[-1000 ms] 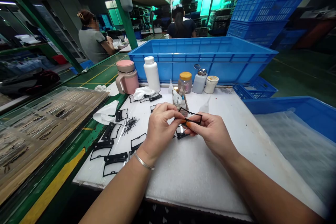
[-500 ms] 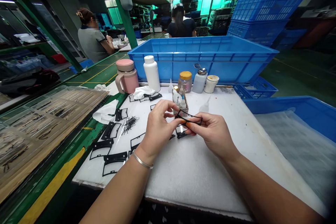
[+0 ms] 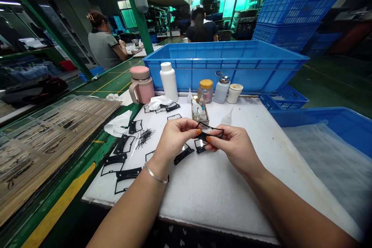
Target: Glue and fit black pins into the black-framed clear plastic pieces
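A small black plastic frame (image 3: pixel 211 128) is held above the white work board (image 3: pixel 217 186) between both hands. My left hand (image 3: pixel 177 135) pinches its left end with thumb and forefinger. At its right end, my right hand (image 3: pixel 229 139) grips it, thumb on the near face and the other fingers behind. Just under the hands lie more such black frames, one (image 3: pixel 183 155) by my left hand and another (image 3: pixel 200 146) partly hidden by my right fingers. Further frames (image 3: pixel 124 145) lie on the left of the board, around a pile of thin black strips (image 3: pixel 144 138).
Behind my hands stand a box of small bottles (image 3: pixel 200 114), a yellow-lidded jar (image 3: pixel 205 92), a pump bottle (image 3: pixel 222 91), a white bottle (image 3: pixel 168 83) and a pink mug (image 3: pixel 142 89). A large blue bin (image 3: pixel 226 71) is beyond them. Two people (image 3: pixel 103 42) sit farther off.
My left hand has shifted slightly left and down along the frame's end, uncovering more of the frame lying beneath it. My right hand keeps its grip, nearly still.
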A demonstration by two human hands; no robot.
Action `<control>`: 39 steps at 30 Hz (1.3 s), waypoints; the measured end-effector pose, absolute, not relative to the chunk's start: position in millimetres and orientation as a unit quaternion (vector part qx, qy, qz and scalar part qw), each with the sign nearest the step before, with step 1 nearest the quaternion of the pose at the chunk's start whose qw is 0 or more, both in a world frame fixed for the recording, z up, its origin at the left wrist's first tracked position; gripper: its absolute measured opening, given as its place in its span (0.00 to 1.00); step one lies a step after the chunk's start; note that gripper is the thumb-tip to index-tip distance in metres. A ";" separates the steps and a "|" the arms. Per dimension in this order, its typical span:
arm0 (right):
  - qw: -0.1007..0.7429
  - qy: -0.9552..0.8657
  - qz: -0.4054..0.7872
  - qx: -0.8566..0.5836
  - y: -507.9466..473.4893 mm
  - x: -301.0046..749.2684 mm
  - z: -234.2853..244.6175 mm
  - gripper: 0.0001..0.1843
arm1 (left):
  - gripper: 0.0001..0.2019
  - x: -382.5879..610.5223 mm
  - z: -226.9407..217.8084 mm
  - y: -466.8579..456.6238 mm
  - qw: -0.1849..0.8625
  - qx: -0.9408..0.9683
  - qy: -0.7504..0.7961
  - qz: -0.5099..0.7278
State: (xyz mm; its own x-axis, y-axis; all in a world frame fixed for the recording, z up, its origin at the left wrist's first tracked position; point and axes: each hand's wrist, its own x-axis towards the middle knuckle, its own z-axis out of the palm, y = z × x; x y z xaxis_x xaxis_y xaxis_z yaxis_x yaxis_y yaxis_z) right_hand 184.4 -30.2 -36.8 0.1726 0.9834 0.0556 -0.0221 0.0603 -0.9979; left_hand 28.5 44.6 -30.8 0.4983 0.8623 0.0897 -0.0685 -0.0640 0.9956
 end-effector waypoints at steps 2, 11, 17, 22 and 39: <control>0.558 -0.465 0.460 -0.511 -29.6 184.6 -37.2 0.09 | 0.04 29.0 -30.0 44.2 0.598 0.620 0.327 0.389; 0.563 -0.459 0.453 -0.517 -28.2 185.0 -38.9 0.07 | 0.04 30.2 -26.9 42.7 0.591 0.616 0.340 0.394; 0.579 -0.465 0.448 -0.498 -30.3 185.4 -40.7 0.06 | 0.05 31.6 -29.2 42.6 0.599 0.613 0.330 0.395; 0.587 -0.474 0.428 -0.497 -30.5 183.9 -41.3 0.04 | 0.06 32.8 -29.8 41.9 0.615 0.602 0.318 0.398; 0.585 -0.445 0.489 -0.469 -27.6 193.7 -39.5 0.14 | 0.14 29.3 -35.3 43.9 0.713 0.518 0.294 0.370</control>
